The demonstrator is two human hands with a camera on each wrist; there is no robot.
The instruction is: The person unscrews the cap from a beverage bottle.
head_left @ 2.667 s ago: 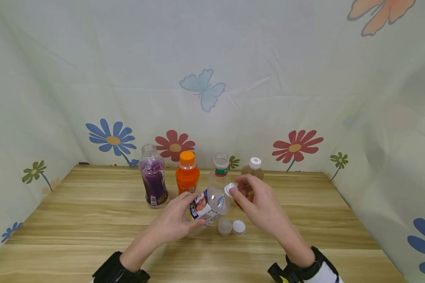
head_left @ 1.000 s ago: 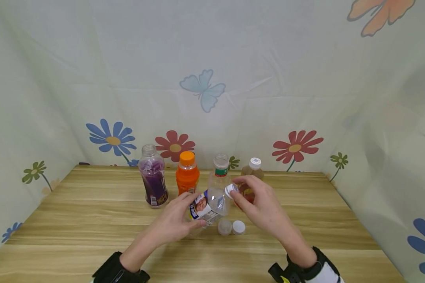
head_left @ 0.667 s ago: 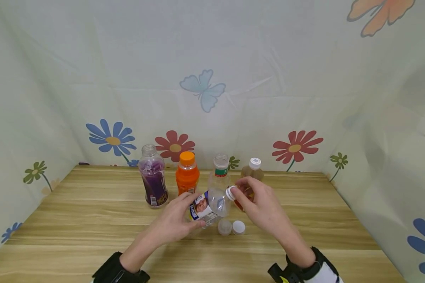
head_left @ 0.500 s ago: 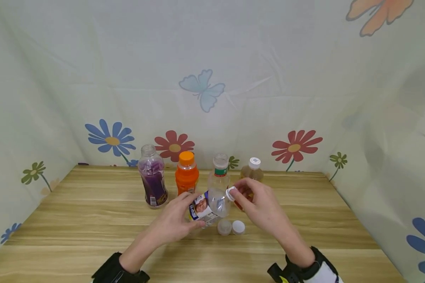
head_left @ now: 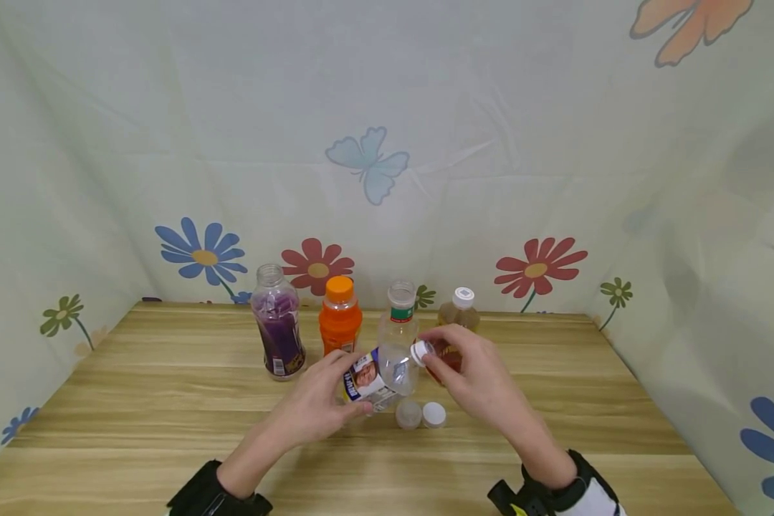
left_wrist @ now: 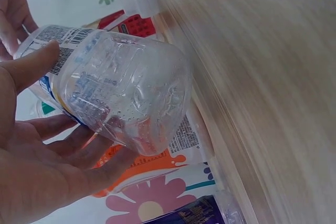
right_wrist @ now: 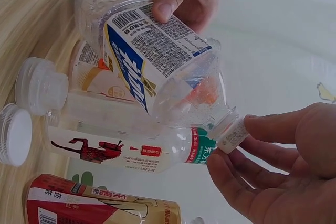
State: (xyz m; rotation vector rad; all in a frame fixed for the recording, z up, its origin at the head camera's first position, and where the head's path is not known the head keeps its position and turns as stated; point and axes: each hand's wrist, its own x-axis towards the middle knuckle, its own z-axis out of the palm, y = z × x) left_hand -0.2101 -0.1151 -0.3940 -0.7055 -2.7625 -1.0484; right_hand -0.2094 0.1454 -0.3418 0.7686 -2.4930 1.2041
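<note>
My left hand (head_left: 319,398) grips a clear plastic bottle (right_wrist: 163,59) round its blue-and-white label, tilted with its neck up to the right. Drops cling inside the bottle, seen in the left wrist view. My right hand (head_left: 480,373) pinches a white bottle cap (right_wrist: 231,134) between thumb and fingers, right at the bottle's mouth. Behind stands an uncapped clear bottle (head_left: 401,294) with a green neck band. Two loose caps, one translucent (head_left: 408,414) and one white (head_left: 434,415), lie on the table below the hands.
An uncapped purple-labelled bottle (head_left: 280,330) and an orange bottle (head_left: 340,315) with an orange cap stand to the left. A white-capped bottle (head_left: 462,309) stands behind my right hand. A flowered cloth (head_left: 387,86) hangs behind the wooden table (head_left: 155,401).
My right hand's fingers shift and turn slightly about the white cap at the bottle's mouth. My left hand and the tilted bottle stay nearly still.
</note>
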